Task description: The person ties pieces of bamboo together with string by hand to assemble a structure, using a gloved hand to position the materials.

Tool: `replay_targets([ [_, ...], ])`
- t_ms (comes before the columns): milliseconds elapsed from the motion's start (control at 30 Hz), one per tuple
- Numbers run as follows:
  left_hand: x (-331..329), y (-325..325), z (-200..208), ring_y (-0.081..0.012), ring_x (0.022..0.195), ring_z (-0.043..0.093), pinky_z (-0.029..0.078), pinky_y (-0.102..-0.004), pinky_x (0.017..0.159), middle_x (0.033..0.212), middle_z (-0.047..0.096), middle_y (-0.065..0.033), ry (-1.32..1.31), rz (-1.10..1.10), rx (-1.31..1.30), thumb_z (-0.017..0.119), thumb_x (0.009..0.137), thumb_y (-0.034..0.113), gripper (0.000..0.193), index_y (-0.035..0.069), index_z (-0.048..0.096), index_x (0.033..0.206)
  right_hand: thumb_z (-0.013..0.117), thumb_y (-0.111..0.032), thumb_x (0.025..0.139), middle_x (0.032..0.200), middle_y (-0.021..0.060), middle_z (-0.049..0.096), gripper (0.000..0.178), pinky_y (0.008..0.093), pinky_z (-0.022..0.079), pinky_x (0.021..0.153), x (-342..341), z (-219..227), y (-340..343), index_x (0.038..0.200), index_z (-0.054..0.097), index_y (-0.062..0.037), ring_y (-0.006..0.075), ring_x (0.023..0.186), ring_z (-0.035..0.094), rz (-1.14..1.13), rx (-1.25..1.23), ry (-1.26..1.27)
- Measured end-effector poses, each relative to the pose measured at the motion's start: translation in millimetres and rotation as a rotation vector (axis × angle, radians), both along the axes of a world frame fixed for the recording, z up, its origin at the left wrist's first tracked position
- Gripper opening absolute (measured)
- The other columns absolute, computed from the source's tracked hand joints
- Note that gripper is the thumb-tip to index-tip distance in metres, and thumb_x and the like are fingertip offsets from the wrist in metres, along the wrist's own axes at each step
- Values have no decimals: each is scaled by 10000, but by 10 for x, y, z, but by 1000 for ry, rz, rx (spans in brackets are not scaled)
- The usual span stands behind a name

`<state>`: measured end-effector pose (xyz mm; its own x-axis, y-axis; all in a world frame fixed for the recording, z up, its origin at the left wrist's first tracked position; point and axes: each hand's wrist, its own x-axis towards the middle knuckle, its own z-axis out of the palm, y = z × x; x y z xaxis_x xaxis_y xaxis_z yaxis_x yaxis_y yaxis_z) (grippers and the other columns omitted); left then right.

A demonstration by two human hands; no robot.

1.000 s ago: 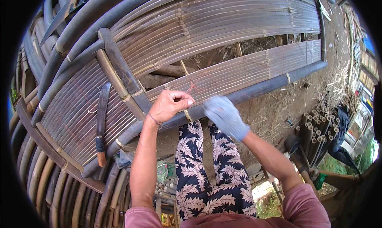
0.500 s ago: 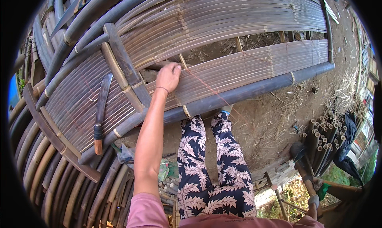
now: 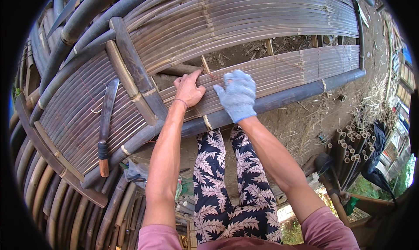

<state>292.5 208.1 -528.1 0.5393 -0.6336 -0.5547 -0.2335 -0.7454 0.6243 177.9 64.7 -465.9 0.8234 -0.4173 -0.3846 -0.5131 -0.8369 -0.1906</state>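
Observation:
My bare left hand [image 3: 190,90] rests on the near band of bamboo slats [image 3: 279,73], index finger stretched to the slat edge beside a short crosspiece [image 3: 205,65]. Its thumb stands apart from the index finger. A thin red cord [image 3: 211,75] lies at that crosspiece and runs toward my right hand [image 3: 238,96], which wears a grey knit glove. The gloved fingers are curled over the slats, and the cord's end within them is hidden. The slats belong to a long bench-like bamboo frame with a dark front pole [image 3: 288,96].
A large knife [image 3: 107,123] with a wooden handle lies on the slats at left. Curved bamboo poles [image 3: 80,200] are stacked beyond it. Cut bamboo tubes [image 3: 355,147] stand at right on the dirt floor [image 3: 283,127]. A gap separates the two slat bands.
My gloved right hand has come up from the lower right to the slats beside my left. The long taut cord stretch no longer shows. My left index finger has straightened along the slat edge.

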Motion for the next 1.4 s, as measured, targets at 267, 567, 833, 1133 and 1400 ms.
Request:
replay_targets([
  [267,-6,98,-33,-347,1102,558,288,-432,1044,1053,645,-238,62,67,29,635,701,266,687,97,539,1360,551,-273,945,993,145,624,258,429,518,799,-2003,426,-371,1040,597,-38,345,895,604,322,712,107],
  [567,-30,7,-29,-326,1106,561,279,-454,1028,1154,670,-173,6,0,83,599,792,324,512,117,626,1260,752,-288,765,1207,181,602,550,436,428,1013,-1312,705,-799,1226,590,-36,357,1167,550,-165,-24,73],
  [833,-45,10,-80,-300,1016,573,304,-487,959,1050,696,-70,-29,22,7,516,960,341,283,140,704,1028,654,-345,875,997,161,634,318,462,493,825,191,-72,143,939,632,-34,361,991,617,23,66,71],
  [1133,-116,100,-61,-287,977,570,301,-469,968,985,692,-60,-156,82,-45,561,936,311,238,143,706,1024,540,-318,951,1026,153,664,346,369,538,834,313,381,-199,937,658,7,225,955,636,-245,864,-11],
  [1400,-91,71,-86,-272,984,583,291,-465,983,1026,699,-57,-90,69,-43,559,942,305,254,138,707,1062,471,-237,973,870,127,704,262,399,569,589,488,206,-627,875,657,-80,302,736,698,389,69,54],
])
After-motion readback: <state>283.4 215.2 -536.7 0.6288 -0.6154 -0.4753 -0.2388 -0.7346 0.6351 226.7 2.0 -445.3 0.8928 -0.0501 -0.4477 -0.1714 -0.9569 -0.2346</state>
